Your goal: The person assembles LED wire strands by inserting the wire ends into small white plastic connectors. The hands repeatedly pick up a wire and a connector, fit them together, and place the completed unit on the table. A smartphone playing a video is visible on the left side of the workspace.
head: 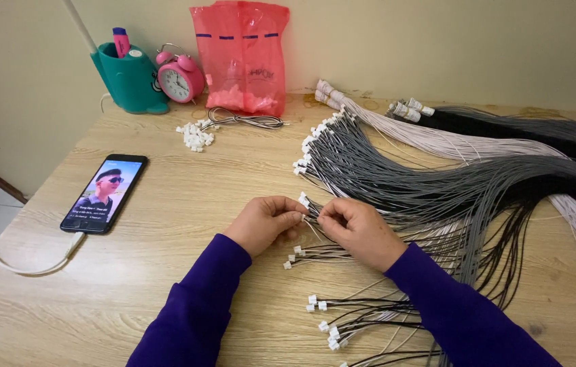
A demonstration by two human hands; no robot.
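From the head camera, the translucent red plastic bag stands at twelve o'clock against the pale wall, upright and crumpled, with a dashed dark blue line printed across its upper part and small white pieces heaped inside its bottom. At eleven o'clock sit a round pink alarm clock and a teal pen holder with a pink marker in it. A small pile of loose white plastic connectors lies just below the clock, beside a coiled grey cable.

At the centre, the left hand and the right hand meet, fingertips pressed together, both pinching one small white connector on a thin grey-and-black wire (the exact grip of the thumbs is hidden). Both sleeves are purple.

From one to four o'clock the long bundles of grey, white and black wires fan across the light wooden table, reaching its right edge. Finished wire ends lie at five o'clock.

A black smartphone with a lit screen rests at nine o'clock near the left edge, its white charging cord trailing off. Bare tabletop lies between the phone and the hands.
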